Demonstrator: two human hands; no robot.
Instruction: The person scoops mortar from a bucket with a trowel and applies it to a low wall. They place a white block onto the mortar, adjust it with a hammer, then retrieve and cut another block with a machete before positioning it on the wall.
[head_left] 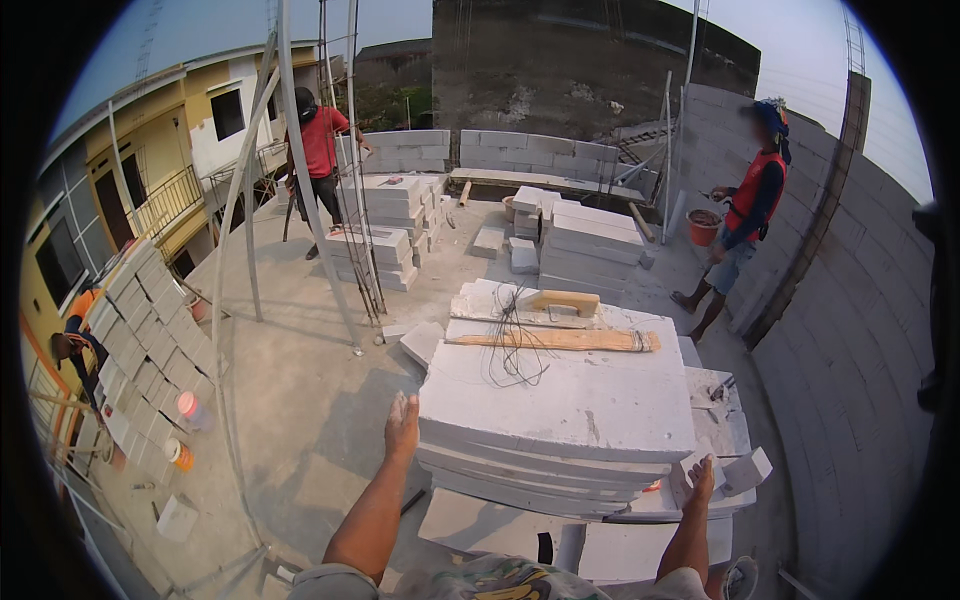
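Note:
A stack of light grey concrete blocks [560, 410] stands right in front of me. My left hand [402, 426] is upright at the stack's left end, fingers stretched; whether it touches the block I cannot tell. My right hand [701, 480] is raised near the right front corner, fingers extended and holding nothing visible. On the top block lie a trowel-like float with a wooden handle [563, 301], a flat wooden stick [580, 341] with wire wound round one end, and a loose tangle of thin dark wire [514, 352].
Block pieces [745, 472] and a small metal tool [716, 396] sit right of the stack. Metal poles [320, 200] rise at the left. Beyond are more block piles [592, 245], a person in red [318, 145], another person [757, 195] beside an orange bucket [704, 228], and a block wall [860, 330].

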